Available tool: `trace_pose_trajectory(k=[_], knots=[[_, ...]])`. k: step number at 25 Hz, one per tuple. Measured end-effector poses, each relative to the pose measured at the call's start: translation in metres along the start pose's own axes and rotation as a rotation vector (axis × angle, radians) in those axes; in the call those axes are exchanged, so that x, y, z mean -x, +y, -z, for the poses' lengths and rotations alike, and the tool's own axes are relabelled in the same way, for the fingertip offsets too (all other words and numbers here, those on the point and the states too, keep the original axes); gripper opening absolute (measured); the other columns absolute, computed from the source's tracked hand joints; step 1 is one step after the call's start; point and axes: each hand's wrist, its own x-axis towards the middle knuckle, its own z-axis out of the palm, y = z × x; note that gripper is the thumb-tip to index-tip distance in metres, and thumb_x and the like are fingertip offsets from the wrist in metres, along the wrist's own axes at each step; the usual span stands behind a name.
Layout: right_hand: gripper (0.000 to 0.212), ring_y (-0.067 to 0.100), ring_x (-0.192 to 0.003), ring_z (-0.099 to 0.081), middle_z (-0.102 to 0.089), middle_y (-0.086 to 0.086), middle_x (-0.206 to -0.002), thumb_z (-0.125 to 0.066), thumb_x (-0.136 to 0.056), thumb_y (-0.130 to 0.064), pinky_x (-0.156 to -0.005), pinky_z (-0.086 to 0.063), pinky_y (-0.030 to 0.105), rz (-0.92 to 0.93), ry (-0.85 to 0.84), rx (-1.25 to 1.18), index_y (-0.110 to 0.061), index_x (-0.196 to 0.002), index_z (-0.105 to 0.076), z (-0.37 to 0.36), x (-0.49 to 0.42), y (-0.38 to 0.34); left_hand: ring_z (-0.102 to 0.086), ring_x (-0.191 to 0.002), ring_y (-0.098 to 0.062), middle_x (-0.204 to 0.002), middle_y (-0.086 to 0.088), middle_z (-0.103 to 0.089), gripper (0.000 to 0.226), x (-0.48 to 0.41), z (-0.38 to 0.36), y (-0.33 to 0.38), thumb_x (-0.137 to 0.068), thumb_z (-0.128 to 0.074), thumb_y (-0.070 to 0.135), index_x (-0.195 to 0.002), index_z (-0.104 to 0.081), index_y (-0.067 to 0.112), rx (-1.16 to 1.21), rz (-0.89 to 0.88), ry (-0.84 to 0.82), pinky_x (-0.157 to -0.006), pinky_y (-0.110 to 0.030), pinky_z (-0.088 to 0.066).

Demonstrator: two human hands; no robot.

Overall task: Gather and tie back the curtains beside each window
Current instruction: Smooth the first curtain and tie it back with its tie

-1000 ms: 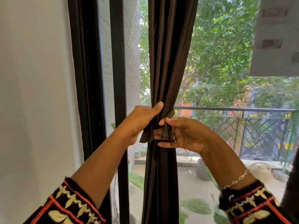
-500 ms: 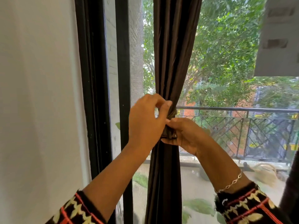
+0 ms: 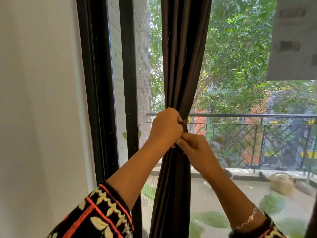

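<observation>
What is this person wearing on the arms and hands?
The left sleeve and right sleeve are black, embroidered with cream leaf shapes and red-orange stripes. A thin pale chain bracelet circles the right wrist. The left hand and right hand are bare, no gloves.

Black sleeves (image 3: 103,215) carry cream leaf embroidery and red-orange lines; a thin chain bracelet (image 3: 247,220) circles the right wrist.

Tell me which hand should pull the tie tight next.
Right, probably. The right hand pinches at the tie just below the gather and can pull; the left hand is wrapped round the bunched curtain, steadying it.
</observation>
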Motion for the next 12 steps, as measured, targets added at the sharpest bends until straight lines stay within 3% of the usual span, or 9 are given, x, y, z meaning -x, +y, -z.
trace_pose_trajectory(k=[2,4,8,12], knots=[[0.02,0.007,-0.07,-0.062,-0.063,-0.01,-0.073,-0.052,-0.09,-0.001,-0.071,-0.049,0.028,0.039,0.082,0.101,-0.013,-0.089,-0.068,0.002,0.009,0.004,-0.063,-0.092,-0.028,-0.108,-0.014,-0.066,0.022,0.004,-0.001,-0.01,-0.087,-0.057,0.003,-0.106,-0.068,0.006,0.152,-0.024,0.034,-0.083,-0.037,-0.053],[0.026,-0.001,-0.071,-0.064,-0.062,-0.018,-0.074,-0.052,-0.089,0.002,-0.069,-0.05,0.021,0.086,0.18,0.177,-0.023,-0.092,-0.062,0.004,0.015,0.005,-0.062,-0.082,-0.023,-0.101,-0.013,-0.068,0.021,0.008,-0.002,-0.017,-0.085,-0.059,0.001,-0.103,-0.07,0.005,0.27,-0.056,0.089,-0.081,-0.035,-0.053],[0.016,0.006,-0.067,-0.064,-0.07,-0.003,-0.076,-0.057,-0.085,-0.004,-0.063,-0.043,0.011,0.282,0.36,0.33,-0.012,-0.093,-0.069,0.014,0.011,-0.002,-0.051,-0.056,-0.004,-0.072,0.001,-0.061,0.016,0.009,-0.004,-0.029,-0.084,-0.06,-0.001,-0.096,-0.071,0.004,0.35,-0.132,0.136,-0.058,-0.013,-0.045],[0.012,0.022,-0.071,-0.064,-0.069,0.008,-0.078,-0.059,-0.08,0.0,-0.066,-0.044,0.021,0.53,0.392,0.475,-0.004,-0.084,-0.07,0.025,-0.016,-0.016,-0.054,-0.053,-0.012,-0.065,0.001,-0.057,0.01,0.011,-0.004,-0.037,-0.087,-0.055,-0.003,-0.088,-0.063,0.002,0.43,-0.157,0.137,-0.049,-0.013,-0.047]])
